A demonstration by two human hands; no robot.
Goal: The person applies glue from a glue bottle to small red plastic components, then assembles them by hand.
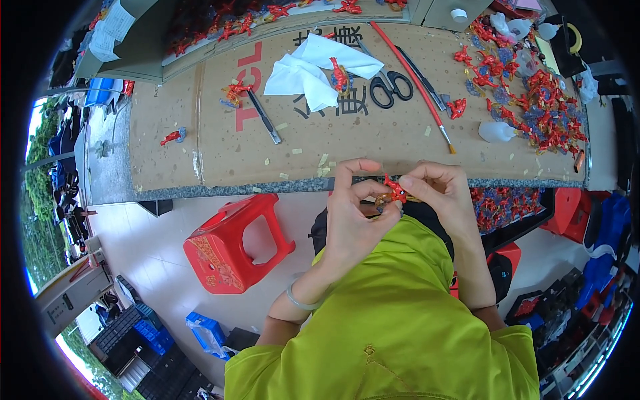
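Between my two hands, just in front of the table's near edge, is a small red figurine (pixel 398 191) with yellowish translucent parts. My left hand (pixel 360 217) pinches it from the left, fingers curled and one finger raised. From the right, my right hand (pixel 441 193) grips it between thumb and fingertips. Further off on the cardboard-covered table (pixel 220 147) stands a similar red figurine (pixel 339 77) by a crumpled white cloth (pixel 303 77). Another figurine (pixel 237 92) lies beside a craft knife (pixel 264 117), and one more (pixel 175 136) lies at the left.
Black-handled scissors (pixel 391 89), a long red paintbrush (pixel 420 93) and a dark pen-like tool (pixel 421 79) lie behind my hands. A white squeeze bottle (pixel 497 132) sits next to a big pile of red figurines (pixel 550 110). A red stool (pixel 233 247) stands on the floor at the left.
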